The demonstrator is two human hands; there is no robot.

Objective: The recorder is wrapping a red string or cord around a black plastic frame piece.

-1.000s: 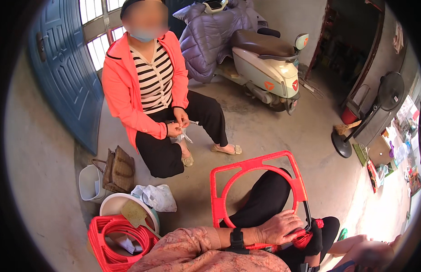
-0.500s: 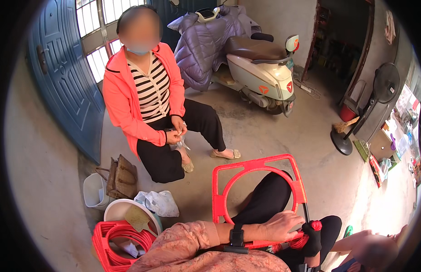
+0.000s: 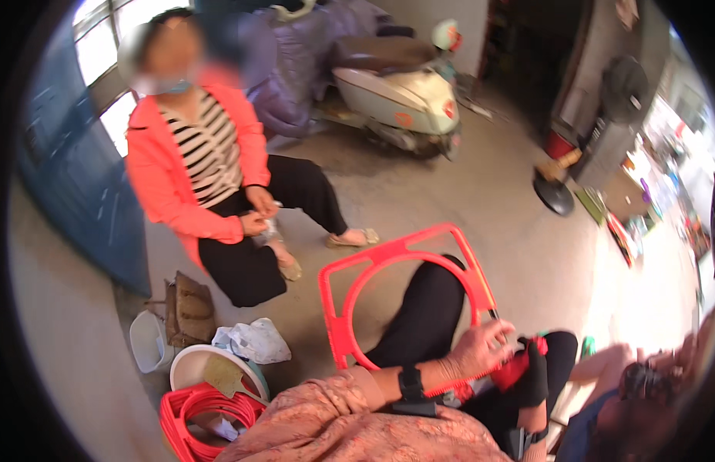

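A red square frame (image 3: pixel 336 308) with a large round opening stands tilted over my lap, its sides looking tightly wound with red cord. A dark stretch shows on its right side bar. My left hand (image 3: pixel 485 350), with a black band at the wrist, is at that bar near the lower right corner. Its fingers are curled and slightly blurred; what they pinch is hidden. My right hand (image 3: pixel 533 377), in a dark glove, is closed beside it around red cord (image 3: pixel 511 373), with a bit of red showing above the fingers.
Ahead sits a person (image 3: pixel 207 162) in a coral jacket, hands together. At left are a red frame with coiled cord (image 3: pixel 176 420), a white tub (image 3: pixel 189 362), a brown handbag (image 3: pixel 189 312) and a plastic bag (image 3: pixel 253 340). A scooter (image 3: pixel 388 100) stands behind; another person (image 3: pixel 642 408) is close at right.
The whole view has shifted, so the scene sits further left and up. My left hand has come up along the frame's right bar, and its fingers are more curled. My right hand still grips the red cord.
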